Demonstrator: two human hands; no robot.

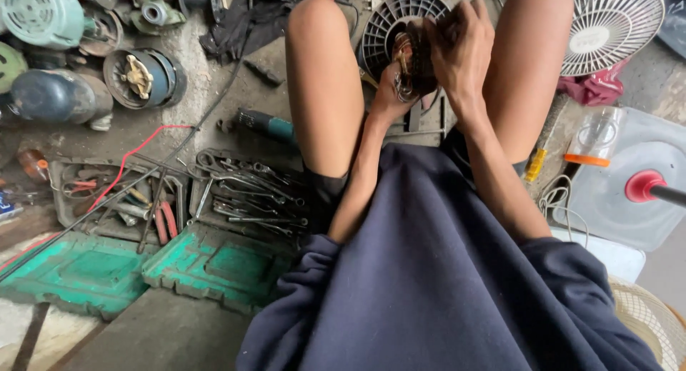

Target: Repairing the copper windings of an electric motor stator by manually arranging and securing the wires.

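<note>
Between my knees I hold a small motor stator with dark copper windings (pixel 413 65). My left hand (pixel 388 92) grips it from below. My right hand (pixel 461 46) is closed over its top, fingers pressed onto the windings. Behind it on the floor lies a round black fan guard (pixel 386 21). My dark blue shirt fills the lower part of the view.
A tray of wrenches (pixel 246 192) and a tray with pliers and a red wire (pixel 107 196) lie at my left, with green tool-case halves (pixel 207 264) nearer. Old motors (pixel 139 74) sit at far left. A white fan (pixel 607 24) and a plastic container (pixel 629 178) stand at right.
</note>
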